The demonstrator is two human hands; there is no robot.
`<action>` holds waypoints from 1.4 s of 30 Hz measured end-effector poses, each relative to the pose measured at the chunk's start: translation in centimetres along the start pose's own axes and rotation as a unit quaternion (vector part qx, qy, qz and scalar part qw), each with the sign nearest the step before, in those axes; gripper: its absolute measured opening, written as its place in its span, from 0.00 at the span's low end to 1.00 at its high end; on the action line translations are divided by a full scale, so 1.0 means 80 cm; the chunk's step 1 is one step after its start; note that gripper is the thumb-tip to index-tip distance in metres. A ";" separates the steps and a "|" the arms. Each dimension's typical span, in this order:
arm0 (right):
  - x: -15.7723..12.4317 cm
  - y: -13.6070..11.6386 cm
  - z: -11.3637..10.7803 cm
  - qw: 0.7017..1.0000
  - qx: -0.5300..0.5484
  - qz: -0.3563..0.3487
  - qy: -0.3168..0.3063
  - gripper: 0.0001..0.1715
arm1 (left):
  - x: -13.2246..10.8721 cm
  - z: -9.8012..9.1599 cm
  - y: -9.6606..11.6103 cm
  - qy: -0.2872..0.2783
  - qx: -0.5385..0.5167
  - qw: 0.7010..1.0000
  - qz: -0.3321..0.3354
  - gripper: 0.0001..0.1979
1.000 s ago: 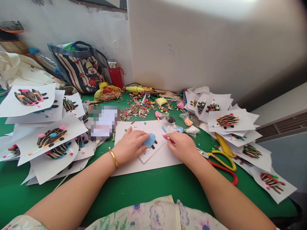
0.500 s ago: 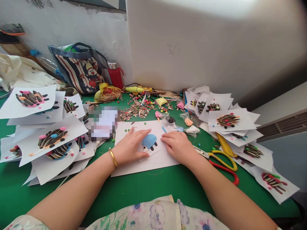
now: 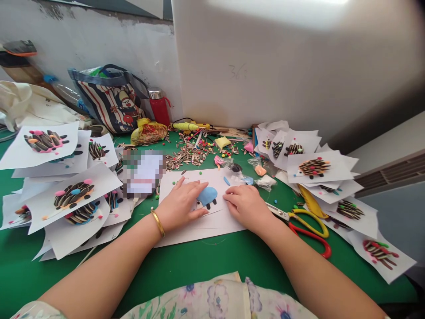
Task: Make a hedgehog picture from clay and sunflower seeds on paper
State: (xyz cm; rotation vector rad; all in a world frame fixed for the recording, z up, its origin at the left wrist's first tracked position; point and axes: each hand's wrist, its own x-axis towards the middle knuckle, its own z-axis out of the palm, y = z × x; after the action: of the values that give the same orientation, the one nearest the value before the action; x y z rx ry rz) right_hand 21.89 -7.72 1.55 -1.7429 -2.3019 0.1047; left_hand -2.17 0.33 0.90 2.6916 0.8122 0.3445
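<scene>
A small white paper card with a flat blue clay animal body (image 3: 209,194) on it lies on white paper (image 3: 192,235); dark feet and a dark eye spot show on the animal. My left hand (image 3: 182,201) lies over the left part of the card, fingers spread and open, partly covering the animal's head end. At the card's right side, my right hand (image 3: 245,204) has its fingers curled and pressed together. What they hold, if anything, is hidden. A blue clay strip (image 3: 226,180) lies just beyond the right fingertips.
Cards with sunflower-seed hedgehogs are stacked left (image 3: 75,192) and right (image 3: 314,168). Scissors (image 3: 308,226) lie by my right wrist, a phone (image 3: 144,173) beyond my left. Sunflower seeds (image 3: 189,155), clay packets (image 3: 265,181), a striped bag (image 3: 106,99) and a red flask (image 3: 160,108) stand behind.
Both hands stay almost in place over the card. The left hand's thumb and fingers have shifted slightly right, covering a little more of the animal. The camera view has tilted slightly.
</scene>
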 end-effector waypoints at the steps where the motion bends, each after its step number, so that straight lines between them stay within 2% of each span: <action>1: 0.000 0.000 0.000 1.000 0.002 0.001 0.001 0.13 | 0.000 0.000 0.000 0.001 0.000 1.000 0.001 0.35; 7: 0.003 0.003 0.002 1.000 0.017 0.007 0.009 0.12 | -0.001 0.002 -0.002 0.005 -0.012 1.000 0.015 0.35; 11: 0.006 0.004 0.006 1.000 0.015 0.010 0.006 0.12 | 0.003 0.001 -0.001 0.052 -0.004 0.999 0.005 0.27; 14: 0.007 0.004 0.006 1.000 0.013 0.010 0.004 0.12 | 0.007 -0.007 -0.004 0.101 0.022 0.994 -0.046 0.20; 17: 0.006 0.004 0.005 1.000 0.011 0.014 0.001 0.12 | 0.009 -0.028 -0.013 0.116 0.091 0.981 -0.126 0.17; 20: 0.005 0.004 0.004 1.000 0.013 0.012 -0.001 0.11 | 0.013 -0.063 -0.032 0.057 0.168 0.964 -0.197 0.17; 24: 0.005 0.006 0.006 1.000 0.013 0.007 -0.001 0.10 | 0.034 -0.114 -0.073 -0.008 0.261 0.926 -0.273 0.17; 27: 0.004 0.008 0.008 1.000 0.013 0.004 0.000 0.10 | 0.060 -0.134 -0.102 -0.087 0.272 0.917 -0.280 0.21; 30: 0.003 0.010 0.008 1.000 0.015 0.003 -0.002 0.10 | 0.084 -0.134 -0.119 -0.127 0.262 0.922 -0.253 0.24; 34: 0.002 0.011 0.007 1.000 0.017 -0.001 -0.006 0.10 | 0.103 -0.123 -0.128 -0.160 0.258 0.923 -0.236 0.28; 42: 0.002 0.010 0.004 1.000 0.016 0.001 -0.012 0.10 | 0.136 -0.106 -0.143 -0.168 0.233 0.923 -0.255 0.15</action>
State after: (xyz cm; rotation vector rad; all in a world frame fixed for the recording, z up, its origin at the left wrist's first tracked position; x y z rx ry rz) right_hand 22.52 -7.30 1.12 -1.7368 -2.3026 0.1621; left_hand -1.69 17.46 6.12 2.6691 1.5785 -0.4772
